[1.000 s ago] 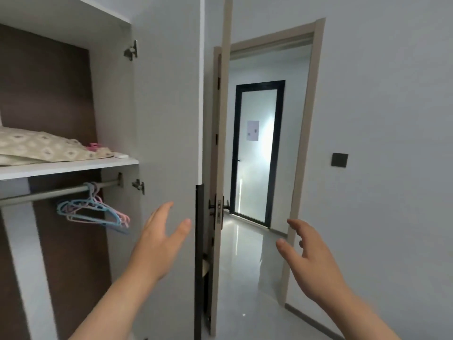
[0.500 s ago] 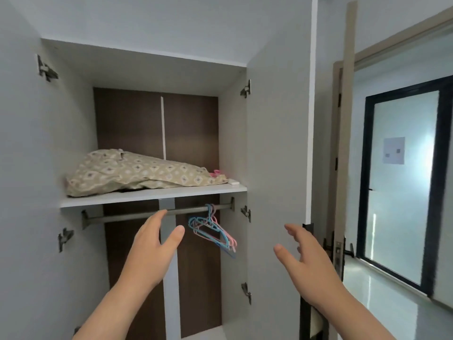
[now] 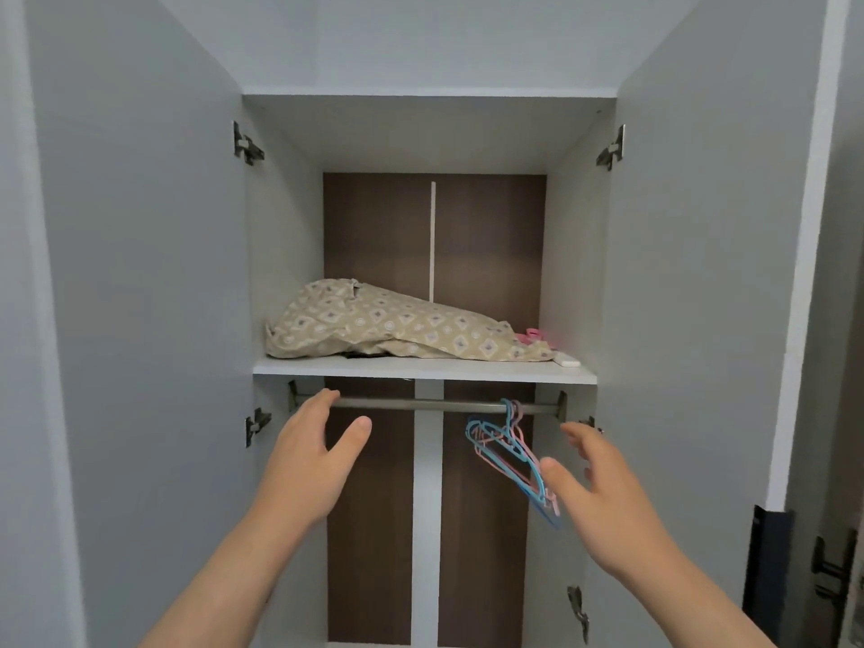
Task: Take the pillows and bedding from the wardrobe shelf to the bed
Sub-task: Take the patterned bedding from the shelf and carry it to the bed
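Open wardrobe, front view. Far left: left door point(image 3: 140, 320), swung open, with hinges point(image 3: 247, 145) along the wardrobe's edge. Lower left of centre: left grip point(image 3: 308, 465), a bare hand raised with fingers straight and thumb apart, released and holding nothing. Its fingertips overlap the left end of the rail point(image 3: 421, 405) in the picture; whether they touch it cannot be told. Centre: bedding point(image 3: 388, 325), a beige patterned bundle, lies on the shelf point(image 3: 421, 370), heaped high at the left and tapering to the right. The rail runs just below the shelf. Right of centre: blue and pink hangers point(image 3: 509, 453) hang in a bunch from the rail's right end. At the shelf's right end, a pink item point(image 3: 530, 335) sits behind the bedding, and a small white object point(image 3: 566, 362) lies just beside its corner. Lower right: right grip point(image 3: 603, 498), a bare hand with fingers spread, released and empty, in front of the hangers' lower tips. Far right: right door point(image 3: 701, 297), open.
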Demonstrator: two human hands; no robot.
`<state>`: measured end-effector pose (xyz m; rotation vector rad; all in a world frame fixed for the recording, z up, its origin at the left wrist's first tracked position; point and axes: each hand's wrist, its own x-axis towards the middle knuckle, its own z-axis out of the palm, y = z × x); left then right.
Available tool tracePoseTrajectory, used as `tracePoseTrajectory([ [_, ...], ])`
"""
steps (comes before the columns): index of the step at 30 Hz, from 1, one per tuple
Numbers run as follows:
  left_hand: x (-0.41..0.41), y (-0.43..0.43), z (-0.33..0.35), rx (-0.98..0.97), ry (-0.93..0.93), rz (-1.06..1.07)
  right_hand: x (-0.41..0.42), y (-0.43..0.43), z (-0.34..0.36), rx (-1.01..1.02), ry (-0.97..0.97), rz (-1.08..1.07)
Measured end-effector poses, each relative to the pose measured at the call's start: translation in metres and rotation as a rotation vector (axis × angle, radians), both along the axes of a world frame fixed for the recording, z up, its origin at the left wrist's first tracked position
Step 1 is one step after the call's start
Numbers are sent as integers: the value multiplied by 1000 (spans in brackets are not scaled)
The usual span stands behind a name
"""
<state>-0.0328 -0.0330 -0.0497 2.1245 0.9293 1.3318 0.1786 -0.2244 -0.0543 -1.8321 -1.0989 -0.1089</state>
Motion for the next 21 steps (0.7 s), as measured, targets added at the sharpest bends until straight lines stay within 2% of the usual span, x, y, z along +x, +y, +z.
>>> tracePoseTrajectory([
  [13,54,159,23,50,-58,35,50,182,35,43,-108,34],
  [21,107,252,58,118,-1,41,98,275,62,50,-131,-41],
])
